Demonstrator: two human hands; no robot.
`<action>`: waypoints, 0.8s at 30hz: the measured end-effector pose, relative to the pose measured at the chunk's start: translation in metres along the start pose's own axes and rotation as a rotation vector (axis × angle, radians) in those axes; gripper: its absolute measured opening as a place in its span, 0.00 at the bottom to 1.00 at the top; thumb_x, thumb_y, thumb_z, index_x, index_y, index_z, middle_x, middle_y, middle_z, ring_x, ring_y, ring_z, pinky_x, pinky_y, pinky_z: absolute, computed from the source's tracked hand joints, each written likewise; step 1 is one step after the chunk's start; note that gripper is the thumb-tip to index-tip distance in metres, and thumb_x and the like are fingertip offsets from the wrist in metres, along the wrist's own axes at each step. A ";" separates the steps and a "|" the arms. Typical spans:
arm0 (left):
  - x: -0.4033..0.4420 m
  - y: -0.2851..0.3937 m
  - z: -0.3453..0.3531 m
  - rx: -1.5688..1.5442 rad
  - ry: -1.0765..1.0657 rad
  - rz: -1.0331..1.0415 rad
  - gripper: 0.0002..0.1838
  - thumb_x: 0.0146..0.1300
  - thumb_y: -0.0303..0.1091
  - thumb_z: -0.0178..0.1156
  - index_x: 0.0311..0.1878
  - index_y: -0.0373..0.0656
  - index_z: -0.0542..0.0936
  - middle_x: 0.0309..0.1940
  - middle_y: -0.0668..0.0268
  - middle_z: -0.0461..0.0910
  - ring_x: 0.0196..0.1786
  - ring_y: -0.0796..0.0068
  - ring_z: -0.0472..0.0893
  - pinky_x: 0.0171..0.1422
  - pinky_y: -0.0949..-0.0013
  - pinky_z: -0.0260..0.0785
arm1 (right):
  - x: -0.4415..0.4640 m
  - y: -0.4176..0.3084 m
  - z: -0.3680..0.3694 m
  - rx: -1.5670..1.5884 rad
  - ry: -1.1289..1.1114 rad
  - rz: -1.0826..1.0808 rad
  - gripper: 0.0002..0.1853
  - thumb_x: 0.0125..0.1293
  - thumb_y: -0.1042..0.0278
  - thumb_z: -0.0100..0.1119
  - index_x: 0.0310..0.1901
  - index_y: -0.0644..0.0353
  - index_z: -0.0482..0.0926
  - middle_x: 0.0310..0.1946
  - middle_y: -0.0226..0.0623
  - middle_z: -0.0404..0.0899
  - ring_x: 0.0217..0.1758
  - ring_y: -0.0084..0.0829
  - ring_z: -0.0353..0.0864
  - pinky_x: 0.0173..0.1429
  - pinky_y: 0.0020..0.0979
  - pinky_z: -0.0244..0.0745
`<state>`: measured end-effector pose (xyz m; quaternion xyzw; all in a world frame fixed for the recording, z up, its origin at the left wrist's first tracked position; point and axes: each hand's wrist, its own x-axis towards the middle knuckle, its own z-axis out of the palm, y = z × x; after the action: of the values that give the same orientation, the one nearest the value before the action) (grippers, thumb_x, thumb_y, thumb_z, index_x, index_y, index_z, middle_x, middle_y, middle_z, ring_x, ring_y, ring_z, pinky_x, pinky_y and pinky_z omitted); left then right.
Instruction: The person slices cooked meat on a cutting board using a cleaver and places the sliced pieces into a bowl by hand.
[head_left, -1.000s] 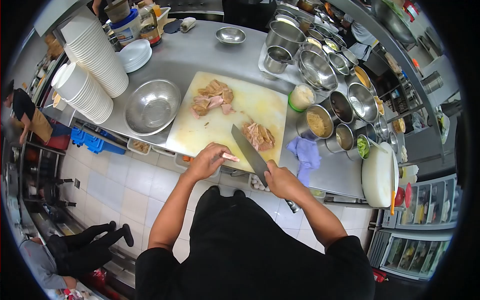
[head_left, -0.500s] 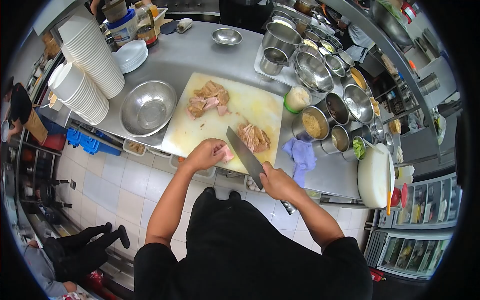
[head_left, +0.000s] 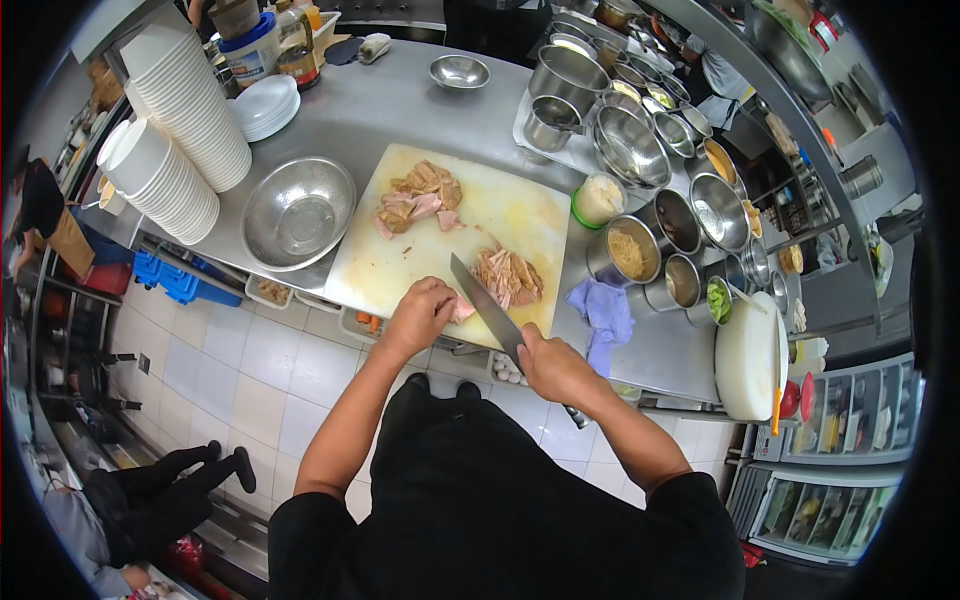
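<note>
My right hand [head_left: 550, 362] is wrapped round the handle of a large knife [head_left: 487, 308], its blade slanting up and left over the cutting board [head_left: 375, 265]. At the board's near edge my left hand [head_left: 420, 315] has its fingers curled on a small pink piece of meat [head_left: 462, 309], just left of the blade. Sliced meat [head_left: 510, 277] lies in a pile right of the blade. Larger brown and pink meat pieces [head_left: 420, 195] rest on the upper left of the board.
A perforated metal bowl [head_left: 298, 215] stands left of the board, near stacked white containers [head_left: 195, 110]. To the right are a purple cloth [head_left: 603, 318], a green-based tub [head_left: 600, 200] and several metal pots [head_left: 625, 250]. Other people stand at the left and back.
My left hand has curled its fingers down onto the pink piece, which it held more openly before. The knife stays in my right hand, nearly unmoved over the board.
</note>
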<state>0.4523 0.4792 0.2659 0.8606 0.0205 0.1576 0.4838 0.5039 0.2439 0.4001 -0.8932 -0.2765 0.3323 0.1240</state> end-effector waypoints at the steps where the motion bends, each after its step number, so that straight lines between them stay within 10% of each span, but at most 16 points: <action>1: 0.000 0.000 0.002 -0.004 0.002 -0.001 0.05 0.61 0.23 0.65 0.39 0.35 0.85 0.39 0.55 0.81 0.46 0.52 0.80 0.53 0.58 0.74 | -0.001 -0.002 -0.001 -0.003 -0.002 0.002 0.15 0.77 0.62 0.44 0.54 0.67 0.66 0.37 0.70 0.82 0.44 0.69 0.82 0.53 0.61 0.73; 24: -0.001 -0.008 0.008 0.050 0.080 0.128 0.05 0.62 0.22 0.62 0.41 0.35 0.83 0.40 0.53 0.81 0.47 0.49 0.79 0.54 0.55 0.73 | 0.034 -0.008 0.014 -0.080 -0.012 -0.050 0.11 0.71 0.74 0.46 0.51 0.69 0.66 0.39 0.72 0.81 0.45 0.68 0.83 0.51 0.59 0.76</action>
<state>0.4546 0.4767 0.2553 0.8650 -0.0114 0.2220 0.4498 0.5131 0.2709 0.3752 -0.8883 -0.3125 0.3230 0.0949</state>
